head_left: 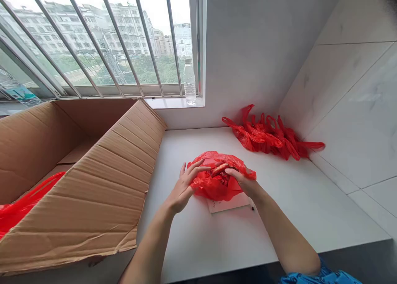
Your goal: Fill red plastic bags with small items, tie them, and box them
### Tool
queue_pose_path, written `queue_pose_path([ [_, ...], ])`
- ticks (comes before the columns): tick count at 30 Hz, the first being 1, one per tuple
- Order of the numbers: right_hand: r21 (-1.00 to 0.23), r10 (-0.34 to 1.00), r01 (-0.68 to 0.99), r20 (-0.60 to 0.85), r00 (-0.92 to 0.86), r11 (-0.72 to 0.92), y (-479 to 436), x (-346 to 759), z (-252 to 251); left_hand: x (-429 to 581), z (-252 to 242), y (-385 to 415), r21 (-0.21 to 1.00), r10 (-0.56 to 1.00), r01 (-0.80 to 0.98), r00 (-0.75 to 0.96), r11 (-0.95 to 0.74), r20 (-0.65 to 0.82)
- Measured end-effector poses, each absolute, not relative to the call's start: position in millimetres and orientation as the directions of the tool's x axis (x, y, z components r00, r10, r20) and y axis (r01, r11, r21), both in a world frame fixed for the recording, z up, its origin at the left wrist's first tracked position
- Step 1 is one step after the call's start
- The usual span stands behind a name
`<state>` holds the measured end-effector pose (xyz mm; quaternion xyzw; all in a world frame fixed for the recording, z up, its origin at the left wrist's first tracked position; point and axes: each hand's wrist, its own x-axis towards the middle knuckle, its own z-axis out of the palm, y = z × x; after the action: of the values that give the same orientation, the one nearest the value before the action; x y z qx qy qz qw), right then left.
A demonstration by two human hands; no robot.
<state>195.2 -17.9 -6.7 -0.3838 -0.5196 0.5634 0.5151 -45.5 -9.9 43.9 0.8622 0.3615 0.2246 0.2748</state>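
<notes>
A red plastic bag (214, 184) lies on the white counter (279, 217), on top of a flat white object (229, 204). Small red and gold wrapped items (219, 169) show at the bag's mouth. My left hand (185, 184) rests against the bag's left side with its fingers spread. My right hand (240, 179) is at the bag's right side, fingers curled over the plastic near the wrapped items.
A large open cardboard box (102, 184) stands at the left with red plastic (21, 205) inside. A pile of red bags (269, 137) lies in the back corner. A clear water bottle (189, 82) stands on the window sill. Tiled wall runs along the right.
</notes>
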Motion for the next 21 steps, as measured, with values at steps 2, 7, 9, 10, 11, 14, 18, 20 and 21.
queue_pose_path([
  [2, -0.968, 0.968, -0.252, 0.042, -0.247, -0.023, -19.0, 196.4, -8.0, -43.8, 46.3, -9.8, 0.698, 0.722, 0.42, 0.661, -0.58, 0.202],
  [7, -0.885, 0.95, -0.448, 0.026, -0.312, -0.123, -17.6, 190.0, -15.7, -40.4, 40.8, -8.1, 0.785, 0.713, 0.275, 0.644, -0.555, 0.278],
  [9, -0.864, 0.948, -0.486, 0.031, -0.316, -0.134, -17.1, 189.0, -19.0, -38.9, 35.7, -7.4, 0.74, 0.736, 0.313, 0.581, -0.595, 0.346],
  [10, -0.855, 0.946, -0.497, 0.025, -0.323, -0.146, -16.8, 189.2, -20.7, -37.9, 33.3, -7.0, 0.695, 0.737, 0.353, 0.559, -0.626, 0.38],
  [11, -0.848, 0.943, -0.504, 0.018, -0.333, -0.161, -16.4, 189.7, -22.5, -36.7, 31.1, -6.7, 0.642, 0.733, 0.401, 0.546, -0.653, 0.405],
  [14, -0.833, 0.943, -0.527, 0.017, -0.332, -0.171, -14.9, 191.5, -26.8, -32.4, 26.3, -6.3, 0.49, 0.711, 0.519, 0.566, -0.7, 0.417],
  [18, -0.817, 0.958, -0.553, 0.004, -0.286, -0.161, -13.1, 190.9, -28.5, -25.9, 20.5, -6.7, 0.384, 0.662, 0.54, 0.621, -0.749, 0.419],
  [20, -0.81, 0.957, -0.556, -0.022, -0.289, -0.186, -12.5, 189.6, -28.3, -22.8, 17.7, -7.3, 0.37, 0.637, 0.519, 0.639, -0.771, 0.431],
  [21, -0.806, 0.957, -0.559, -0.033, -0.289, -0.197, -12.2, 188.9, -28.3, -21.4, 16.6, -7.6, 0.367, 0.626, 0.507, 0.643, -0.78, 0.441],
])
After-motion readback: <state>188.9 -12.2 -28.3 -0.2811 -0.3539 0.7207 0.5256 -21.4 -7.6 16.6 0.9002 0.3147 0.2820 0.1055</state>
